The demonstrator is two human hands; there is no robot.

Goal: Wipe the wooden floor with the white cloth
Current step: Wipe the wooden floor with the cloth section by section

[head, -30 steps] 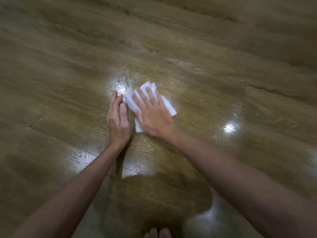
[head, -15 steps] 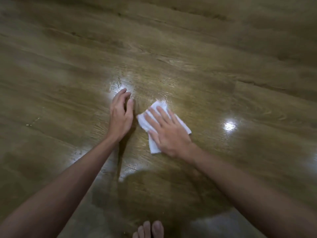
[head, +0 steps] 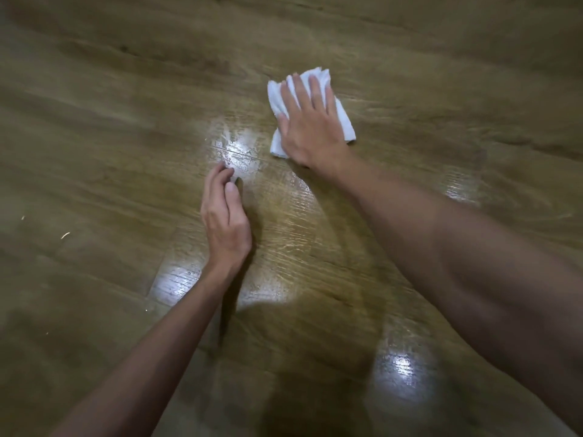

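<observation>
R hand (head: 310, 127) flat, fingers straight, pressing crumpled white cloth (head: 342, 121) onto glossy wood-grain floor (head: 441, 89), upper centre. L hand (head: 225, 212) rests on floor nearer the person, fingers loosely curled, holding nothing. Wet sheen btwn hands.

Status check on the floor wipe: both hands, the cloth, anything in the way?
Right hand flat, pressing white cloth onto wooden floor. Left hand loosely curled on floor, holding nothing. Nothing blocking the cloth.
</observation>
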